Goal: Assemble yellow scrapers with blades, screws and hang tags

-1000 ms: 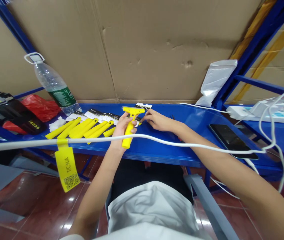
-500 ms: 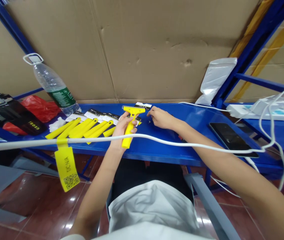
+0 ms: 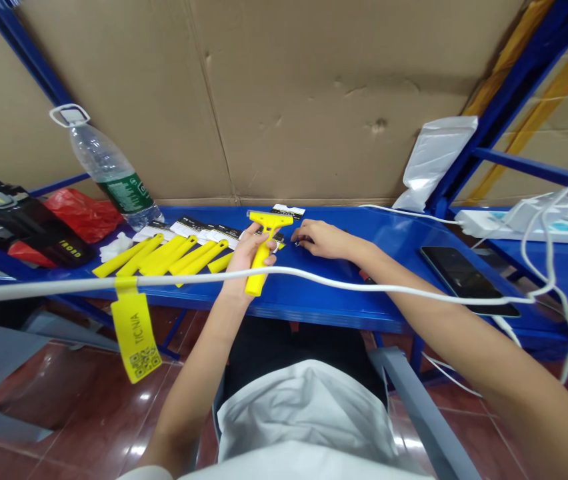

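My left hand (image 3: 245, 257) is closed around the yellow handle of a scraper (image 3: 261, 257), whose wide head points away from me. To its right, my right hand (image 3: 317, 238) is low over the blue table, its fingertips bent together at a tiny shiny piece that I cannot make out. Several yellow scrapers (image 3: 167, 257) lie in a row left of my left hand, with black-and-white cards (image 3: 187, 227) at their far ends. Another such card (image 3: 288, 211) lies just beyond the head of the held scraper.
On the left stand a large plastic bottle (image 3: 117, 175), a red plastic bag (image 3: 81, 215) and a black case (image 3: 21, 223). A phone (image 3: 457, 273) and a white power strip (image 3: 494, 222) are on the right. A white cable (image 3: 344, 285) with a yellow tag (image 3: 135, 337) crosses in front.
My right hand's fingers have come down and closed at the small piece on the table. My left hand keeps hold of the scraper, almost unmoved.
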The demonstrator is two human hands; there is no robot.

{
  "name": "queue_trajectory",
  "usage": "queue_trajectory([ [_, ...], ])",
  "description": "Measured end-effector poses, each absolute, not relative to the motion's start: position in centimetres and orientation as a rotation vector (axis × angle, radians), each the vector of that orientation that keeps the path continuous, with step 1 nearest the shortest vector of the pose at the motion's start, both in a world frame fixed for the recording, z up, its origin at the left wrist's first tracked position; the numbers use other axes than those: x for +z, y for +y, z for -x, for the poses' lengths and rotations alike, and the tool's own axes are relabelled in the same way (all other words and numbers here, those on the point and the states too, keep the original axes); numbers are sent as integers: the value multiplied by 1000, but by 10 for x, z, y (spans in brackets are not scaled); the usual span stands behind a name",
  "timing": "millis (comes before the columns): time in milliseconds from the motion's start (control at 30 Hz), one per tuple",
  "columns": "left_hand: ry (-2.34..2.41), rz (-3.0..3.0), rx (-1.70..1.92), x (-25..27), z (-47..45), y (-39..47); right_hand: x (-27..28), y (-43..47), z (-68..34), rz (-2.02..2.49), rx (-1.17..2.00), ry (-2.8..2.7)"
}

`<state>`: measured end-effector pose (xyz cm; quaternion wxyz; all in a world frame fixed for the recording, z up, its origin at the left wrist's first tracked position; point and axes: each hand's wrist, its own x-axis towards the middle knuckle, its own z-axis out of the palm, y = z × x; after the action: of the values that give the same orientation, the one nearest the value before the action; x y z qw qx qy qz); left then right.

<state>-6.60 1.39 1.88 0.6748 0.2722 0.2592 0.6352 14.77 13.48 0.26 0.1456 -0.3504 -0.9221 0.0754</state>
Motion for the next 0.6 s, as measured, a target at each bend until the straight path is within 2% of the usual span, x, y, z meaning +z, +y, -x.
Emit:
queue_trajectory([
  [600, 555, -624, 1461, 15, 63, 14, 4, 139, -144, 1052, 266, -2650],
])
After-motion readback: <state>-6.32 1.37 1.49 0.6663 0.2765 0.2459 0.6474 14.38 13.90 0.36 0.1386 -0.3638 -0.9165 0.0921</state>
